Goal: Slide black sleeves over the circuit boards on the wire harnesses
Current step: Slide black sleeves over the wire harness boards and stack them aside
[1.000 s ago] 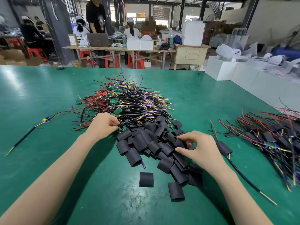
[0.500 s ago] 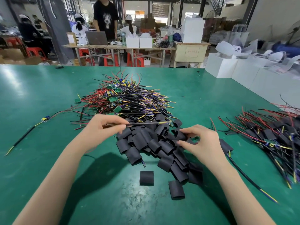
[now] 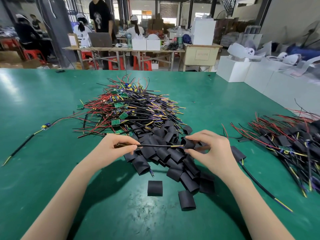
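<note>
2 hands above matte green table (image 3: 52,170): left hand (image 3: 114,148) pinching thin black cable (image 3: 159,146), right hand (image 3: 207,149) pinching soft tubular sleeve (image 3: 187,143)

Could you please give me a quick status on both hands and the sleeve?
Left hand pinching harness cable. Right hand holding black sleeve open at the wire tips; sleeve not yet on. Nothing blocking; loose sleeve pile underneath.

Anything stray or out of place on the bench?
One harness lies alone far left on the table, apart from the unsleeved pile. Two sleeves have strayed from the sleeve heap. Nothing looks damaged.
</note>
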